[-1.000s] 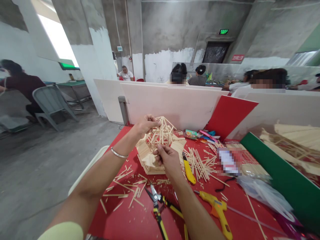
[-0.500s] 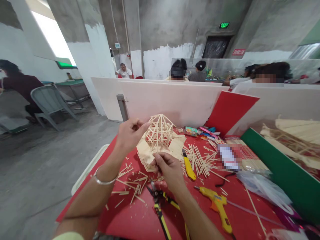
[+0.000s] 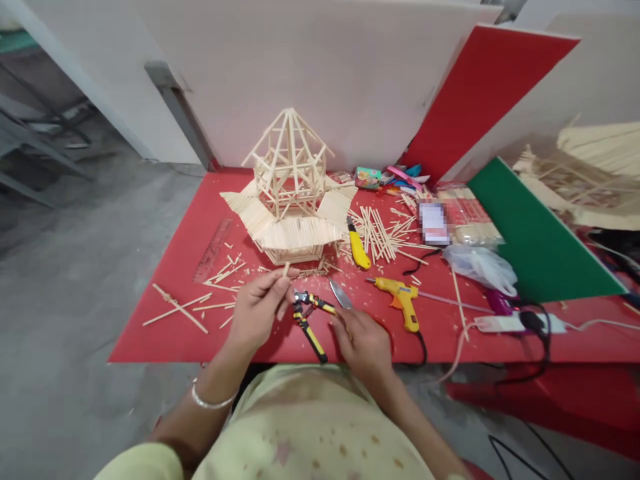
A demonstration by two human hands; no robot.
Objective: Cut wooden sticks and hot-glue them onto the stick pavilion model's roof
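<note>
My left hand [image 3: 261, 303] is closed in a pinch on a short thin wooden stick [image 3: 286, 269], whose tip shows above the thumb. My right hand [image 3: 367, 341] has its fingers curled at the upper handle of the black-and-yellow pliers [image 3: 309, 333], which lie with their handles spread. A pointed grey blade [image 3: 341, 293] lies beside this hand; its lower end is hidden. Beyond both hands stands a pavilion-like model of wooden sticks [image 3: 293, 173], with an open frame on top and slatted panels below.
Loose sticks [image 3: 377, 233] lie right of the model, by a yellow utility knife [image 3: 359, 248]. A corded yellow glue gun [image 3: 400, 300] rests right of my right hand. More sticks [image 3: 175, 307] and a clear ruler [image 3: 213, 250] are at left. White boards [image 3: 310, 73] stand behind the red table [image 3: 165, 340].
My view has tipped down towards the table. Both hands have come away from the model; the left now holds a stick near me, and the right is at the pliers.
</note>
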